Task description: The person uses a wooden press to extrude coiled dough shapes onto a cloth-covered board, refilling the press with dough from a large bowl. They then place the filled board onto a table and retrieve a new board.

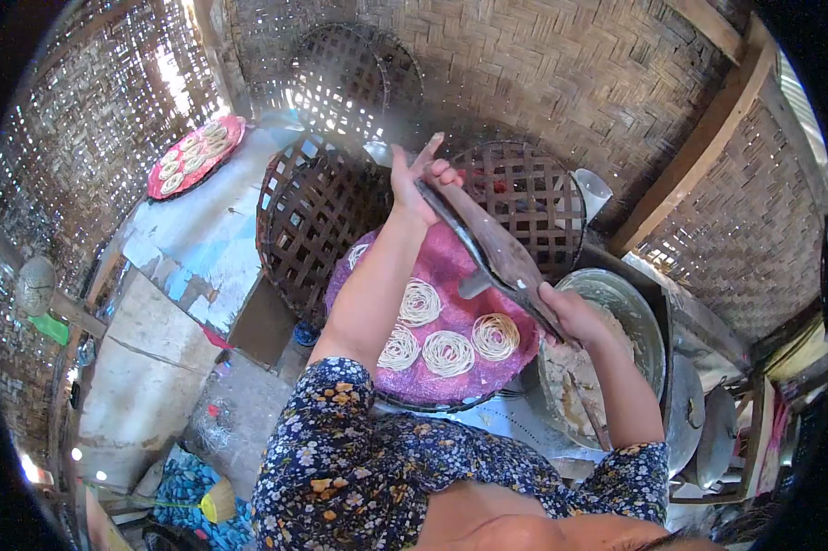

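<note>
A long dark wooden noodle press (501,243) is held aslant in both hands, with a short grey cylinder (473,285) under its middle. My left hand (416,188) is at its upper left end, some fingers curled over the wood and others pointing up. Around the lower right end, my right hand (574,315) is closed. Below the press, a round tray lined with pink-purple cloth (391,381) carries several coiled noodle nests (449,354). Close to my right forearm, a large metal basin (651,344) contains pale dough (570,395) and a thin stick (590,413).
Round woven bamboo trays (317,216) lean behind the work area, one (529,207) at the back right. Another pink-lined tray (198,156) with nests lies on a blue-white table (193,248) to the left. A white cup (591,193) stands near the woven wall.
</note>
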### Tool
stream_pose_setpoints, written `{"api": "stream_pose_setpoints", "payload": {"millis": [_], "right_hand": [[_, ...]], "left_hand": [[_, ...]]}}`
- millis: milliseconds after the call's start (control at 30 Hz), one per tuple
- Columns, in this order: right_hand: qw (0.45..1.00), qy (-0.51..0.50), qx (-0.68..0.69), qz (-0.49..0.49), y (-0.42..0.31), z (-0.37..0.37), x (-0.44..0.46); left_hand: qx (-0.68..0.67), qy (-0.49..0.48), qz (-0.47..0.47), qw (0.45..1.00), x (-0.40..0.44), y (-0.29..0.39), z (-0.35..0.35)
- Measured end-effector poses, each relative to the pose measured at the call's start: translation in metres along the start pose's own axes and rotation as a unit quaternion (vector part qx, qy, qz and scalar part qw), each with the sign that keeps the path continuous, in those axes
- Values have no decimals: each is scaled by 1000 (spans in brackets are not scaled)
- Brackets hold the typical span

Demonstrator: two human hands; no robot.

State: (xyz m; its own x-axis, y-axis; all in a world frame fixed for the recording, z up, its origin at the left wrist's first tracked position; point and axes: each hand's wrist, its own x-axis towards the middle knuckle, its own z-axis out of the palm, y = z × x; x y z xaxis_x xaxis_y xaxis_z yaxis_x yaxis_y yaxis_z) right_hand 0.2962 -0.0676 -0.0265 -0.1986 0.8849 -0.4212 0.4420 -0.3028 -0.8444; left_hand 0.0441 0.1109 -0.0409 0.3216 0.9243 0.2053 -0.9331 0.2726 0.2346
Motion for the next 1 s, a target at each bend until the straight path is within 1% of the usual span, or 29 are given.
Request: {"api": "stream_pose_setpoints", "payload": {"millis": [67,133,167,267,333,400,433,467,533,667,767,833,933,1000], "right_hand": [[999,18,-47,16,-3,8,6],[998,19,-48,21,1,10,5],[998,19,-49,23,3,11,4],[989,63,-129,41,-9,6,-20],[988,90,-127,12,-8,-5,-23],[984,116,-133,-14,-14,-9,-28],[981,128,-142,-28,-22,-8,-29],[978,141,-149,-43,-28,-6,-29],[974,146,-156,-70,-30,1,-29],[976,135,-142,-91,-32,10,-37],[977,134,-138,-87,-27,12,-47],[976,132,-145,-90,-17,6,-51],[956,174,-217,-97,-13,0,-53],[924,212,-291,-130,-9,-2,-49]], "left_hand": [[10,18,17,1000,-4,4,-12],[18,19,29,999,-12,6,-17],[8,31,28,999,-15,3,-18],[3,39,8,999,-25,-8,-11],[-1,22,7,1000,-24,-11,3],[20,8,50,999,-21,-10,28],[14,-19,54,998,-19,-4,37],[30,-8,69,997,-19,1,48],[53,-9,71,996,-25,14,68],[67,-69,67,993,-35,20,73],[45,-64,44,996,-41,12,66],[30,-87,34,995,-39,4,59],[19,-105,32,994,-35,-5,59],[12,-133,31,991,-30,-5,62]]}}
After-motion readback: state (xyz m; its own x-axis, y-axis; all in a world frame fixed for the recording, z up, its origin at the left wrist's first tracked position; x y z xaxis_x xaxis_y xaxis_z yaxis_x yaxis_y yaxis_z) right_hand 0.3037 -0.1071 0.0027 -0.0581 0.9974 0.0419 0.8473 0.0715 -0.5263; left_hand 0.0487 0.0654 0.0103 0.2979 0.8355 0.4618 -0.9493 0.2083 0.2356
